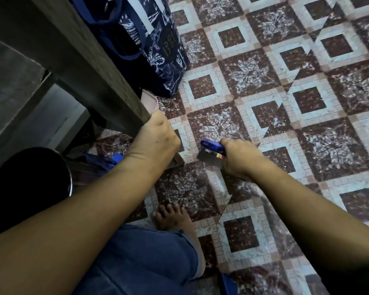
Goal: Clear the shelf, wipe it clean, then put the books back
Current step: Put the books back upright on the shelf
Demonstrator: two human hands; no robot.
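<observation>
My right hand (239, 158) grips a small stack of books (211, 149) with blue covers, held just above the patterned floor in the middle of the view. My left hand (156, 137) curls round the corner of the dark grey shelf unit (77, 67), which runs from the upper left down to the centre. The fingers of the left hand are hidden behind that edge. More blue items (113, 159) lie low beside the unit, partly hidden by my left forearm.
A navy patterned tote bag (158, 50) stands against the unit at the top. A black round stool (26, 188) sits at the left. A pale container (151, 101) peeks out by the unit. My bare foot (170, 216) rests on the tiled floor (307, 103).
</observation>
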